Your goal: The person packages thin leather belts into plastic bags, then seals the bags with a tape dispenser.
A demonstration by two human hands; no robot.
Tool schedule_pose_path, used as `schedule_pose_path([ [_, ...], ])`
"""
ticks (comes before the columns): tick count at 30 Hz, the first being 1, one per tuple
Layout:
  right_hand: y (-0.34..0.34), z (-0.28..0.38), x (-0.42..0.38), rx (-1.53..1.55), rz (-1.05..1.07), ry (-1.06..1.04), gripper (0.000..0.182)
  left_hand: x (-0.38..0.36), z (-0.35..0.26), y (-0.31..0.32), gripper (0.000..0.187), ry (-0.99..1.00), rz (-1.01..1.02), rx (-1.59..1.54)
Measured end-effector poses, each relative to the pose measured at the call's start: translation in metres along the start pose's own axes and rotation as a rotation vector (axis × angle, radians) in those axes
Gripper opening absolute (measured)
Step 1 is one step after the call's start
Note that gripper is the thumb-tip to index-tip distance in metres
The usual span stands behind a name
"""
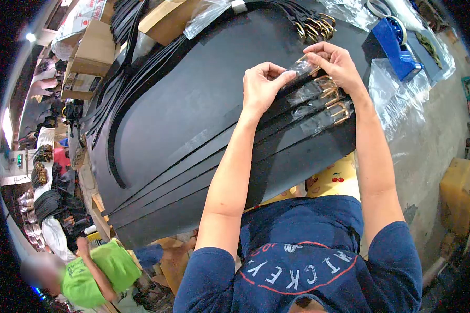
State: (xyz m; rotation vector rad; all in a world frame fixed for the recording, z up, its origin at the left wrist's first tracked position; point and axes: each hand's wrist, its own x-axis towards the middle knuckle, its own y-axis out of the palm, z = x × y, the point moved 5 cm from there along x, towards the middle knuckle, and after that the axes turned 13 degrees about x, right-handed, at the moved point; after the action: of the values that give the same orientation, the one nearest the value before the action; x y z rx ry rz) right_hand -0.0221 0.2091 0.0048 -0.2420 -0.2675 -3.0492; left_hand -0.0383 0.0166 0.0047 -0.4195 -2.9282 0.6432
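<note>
- Both hands are observed at the far right of the dark worktop [193, 112], over the end of a black strap.
- Left hand [277, 81]: thumb and forefinger are brought together, pinched on the near edge of a clear film [301, 65] at that strap end.
- Right hand [318, 57]: thumb and fingers are closed on the film's other side, beside the buckle; exact contact with metal cannot be told.
- Just below the hands, two gold-toned buckles, an upper buckle [330, 94] and a lower buckle [340, 112], are seen with film around them, their straps run out toward the left.
- A buckle cluster [316, 27] is noted beyond the hands; a blue tape dispenser [394, 49] is noted to the right, beside loose plastic [399, 99].
- Risk: the thin film could be torn or creased if pulled unevenly by the two hands.
- Risk: neighbouring straps could be dragged out of line if caught by a wrist, being laid close together.
</note>
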Motion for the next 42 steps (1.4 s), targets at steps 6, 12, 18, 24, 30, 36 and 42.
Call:
schedule_pose_path([
  [6, 0.0, 0.0, 0.0, -0.005, -0.013, 0.017, 0.021, 0.0, 0.003, -0.002, 0.017, 0.001, 0.012, -0.034],
  [12, 0.0, 0.0, 0.0, 0.031, 0.0, 0.037, 0.021, -0.002, 0.002, -0.003, 0.015, -0.008, 0.011, -0.052],
  [18, 0.001, 0.0, 0.0, 0.031, 0.01, 0.015, 0.02, -0.006, -0.003, -0.004, 0.014, 0.019, -0.028, -0.015],
  [24, 0.002, 0.003, -0.001, 0.003, 0.001, -0.006, 0.019, -0.006, 0.0, -0.003, 0.016, 0.023, -0.053, -0.021],
  [30, 0.003, 0.003, -0.001, 0.007, 0.007, 0.004, 0.019, -0.007, -0.001, -0.002, 0.017, 0.011, -0.073, -0.004],
  [36, 0.004, 0.003, -0.001, 0.005, -0.017, 0.028, 0.019, -0.008, -0.006, -0.002, 0.022, 0.018, -0.043, 0.076],
  [42, 0.003, 0.002, -0.002, 0.018, -0.014, 0.052, 0.018, -0.006, -0.004, -0.003, 0.022, 0.044, 0.018, 0.072],
])
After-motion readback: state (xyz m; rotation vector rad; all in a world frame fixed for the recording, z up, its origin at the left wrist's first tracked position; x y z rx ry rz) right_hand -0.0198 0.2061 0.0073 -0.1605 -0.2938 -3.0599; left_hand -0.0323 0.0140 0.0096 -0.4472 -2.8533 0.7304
